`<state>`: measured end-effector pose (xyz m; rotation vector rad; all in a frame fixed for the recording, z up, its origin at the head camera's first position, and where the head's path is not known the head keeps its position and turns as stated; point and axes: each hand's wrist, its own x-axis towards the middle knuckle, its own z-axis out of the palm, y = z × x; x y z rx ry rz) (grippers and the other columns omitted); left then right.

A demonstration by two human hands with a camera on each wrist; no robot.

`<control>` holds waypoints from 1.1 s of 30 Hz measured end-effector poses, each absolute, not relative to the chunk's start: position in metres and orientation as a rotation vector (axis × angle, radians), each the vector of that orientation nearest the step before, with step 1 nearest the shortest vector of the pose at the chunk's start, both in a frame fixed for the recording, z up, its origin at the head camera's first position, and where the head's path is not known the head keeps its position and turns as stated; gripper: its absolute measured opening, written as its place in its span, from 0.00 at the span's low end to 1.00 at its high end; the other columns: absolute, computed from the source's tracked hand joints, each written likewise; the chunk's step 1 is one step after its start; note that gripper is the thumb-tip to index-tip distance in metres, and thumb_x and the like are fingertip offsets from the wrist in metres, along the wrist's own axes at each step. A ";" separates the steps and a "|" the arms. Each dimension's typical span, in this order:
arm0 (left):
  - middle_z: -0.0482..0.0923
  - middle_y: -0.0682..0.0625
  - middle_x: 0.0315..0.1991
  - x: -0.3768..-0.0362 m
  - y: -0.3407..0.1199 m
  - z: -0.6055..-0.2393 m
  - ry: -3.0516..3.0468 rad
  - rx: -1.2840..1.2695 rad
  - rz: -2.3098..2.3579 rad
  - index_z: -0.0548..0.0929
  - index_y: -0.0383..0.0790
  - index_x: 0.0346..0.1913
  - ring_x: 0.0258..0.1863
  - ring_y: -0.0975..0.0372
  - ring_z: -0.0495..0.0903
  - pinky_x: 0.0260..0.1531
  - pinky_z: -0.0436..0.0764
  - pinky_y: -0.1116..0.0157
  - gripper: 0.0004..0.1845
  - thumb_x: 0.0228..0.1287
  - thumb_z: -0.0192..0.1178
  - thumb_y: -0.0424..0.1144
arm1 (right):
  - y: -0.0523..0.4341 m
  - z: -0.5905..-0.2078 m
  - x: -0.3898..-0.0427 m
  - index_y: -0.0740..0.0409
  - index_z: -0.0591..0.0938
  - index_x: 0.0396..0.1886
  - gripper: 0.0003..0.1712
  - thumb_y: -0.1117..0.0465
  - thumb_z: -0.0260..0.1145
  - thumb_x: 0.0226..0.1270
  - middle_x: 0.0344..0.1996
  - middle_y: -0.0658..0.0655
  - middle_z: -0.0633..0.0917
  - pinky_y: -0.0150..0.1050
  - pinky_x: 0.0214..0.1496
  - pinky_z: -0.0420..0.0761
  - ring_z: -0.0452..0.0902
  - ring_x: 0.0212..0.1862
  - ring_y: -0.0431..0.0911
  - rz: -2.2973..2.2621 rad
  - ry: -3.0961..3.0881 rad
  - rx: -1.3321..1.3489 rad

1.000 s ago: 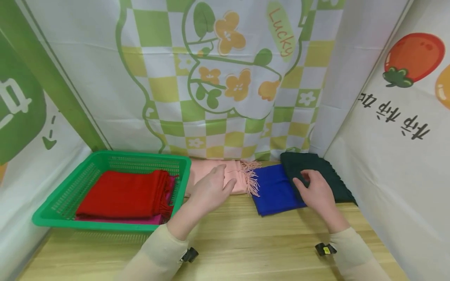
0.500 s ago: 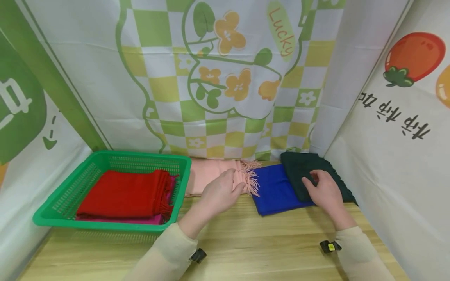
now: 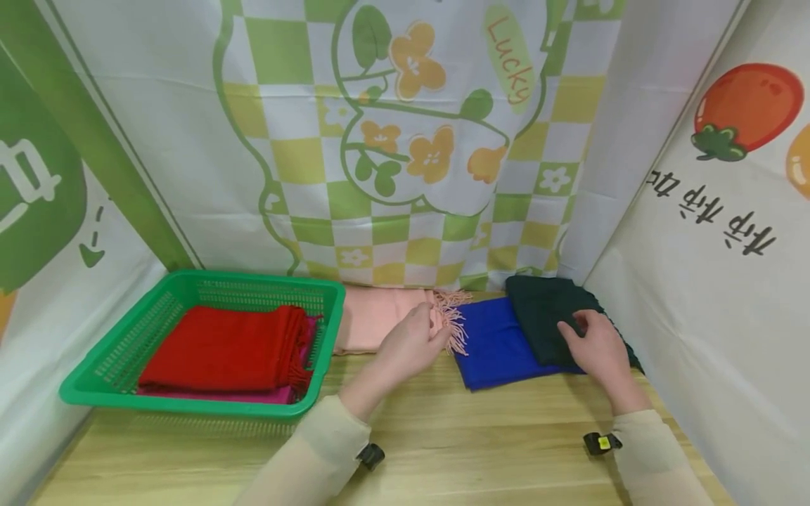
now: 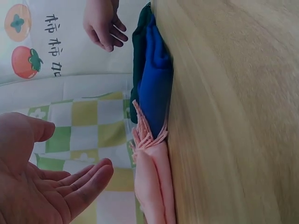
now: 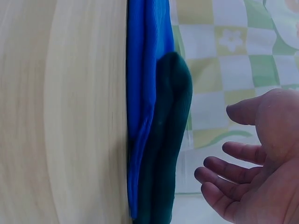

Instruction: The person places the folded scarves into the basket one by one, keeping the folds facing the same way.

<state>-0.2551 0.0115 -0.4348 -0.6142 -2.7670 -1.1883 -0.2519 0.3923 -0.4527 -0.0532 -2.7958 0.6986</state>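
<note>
Lying under right hand (image 3: pixel 598 348): dark green scarf (image 3: pixel 550 313)

The red scarf (image 3: pixel 221 348) hides all but the magenta cloth's (image 3: pixel 253 398) edge

basket: we see a green basket (image 3: pixel 126 349) on the counter (image 3: pixel 443 450)
inside: folded red scarf (image 3: pixel 221 348)
backdrop: checked cloth (image 3: pixel 405 140)
</note>
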 end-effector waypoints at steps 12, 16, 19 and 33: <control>0.84 0.45 0.48 -0.257 0.041 -0.447 -2.791 -0.675 -1.184 0.79 0.31 0.66 0.45 0.54 0.86 0.48 0.86 0.54 0.27 0.85 0.61 0.53 | 0.413 -0.456 -0.255 0.77 0.73 0.74 0.44 0.37 0.56 0.89 0.66 0.80 0.77 0.72 0.63 0.76 0.75 0.65 0.75 0.727 -2.852 -0.111; 0.81 0.36 0.69 -0.256 0.053 -0.450 -2.799 -0.702 -1.149 0.70 0.26 0.80 0.68 0.49 0.83 0.69 0.81 0.51 0.37 0.86 0.59 0.54 | 0.419 -0.457 -0.255 0.79 0.74 0.71 0.41 0.41 0.59 0.89 0.64 0.82 0.78 0.72 0.63 0.76 0.76 0.64 0.76 0.705 -2.846 -0.101; 0.78 0.34 0.73 -0.256 0.058 -0.451 -2.808 -0.688 -1.148 0.71 0.25 0.79 0.71 0.47 0.81 0.71 0.79 0.50 0.36 0.86 0.59 0.53 | 0.420 -0.459 -0.255 0.79 0.76 0.70 0.42 0.40 0.59 0.89 0.64 0.82 0.78 0.72 0.63 0.77 0.76 0.64 0.76 0.693 -2.856 -0.093; 0.82 0.39 0.71 -0.259 0.089 -0.457 -2.859 -0.672 -1.119 0.75 0.31 0.78 0.69 0.49 0.83 0.69 0.81 0.51 0.34 0.87 0.57 0.55 | 0.436 -0.465 -0.257 0.79 0.77 0.69 0.40 0.41 0.59 0.89 0.64 0.83 0.78 0.73 0.65 0.75 0.74 0.65 0.79 0.668 -2.881 -0.116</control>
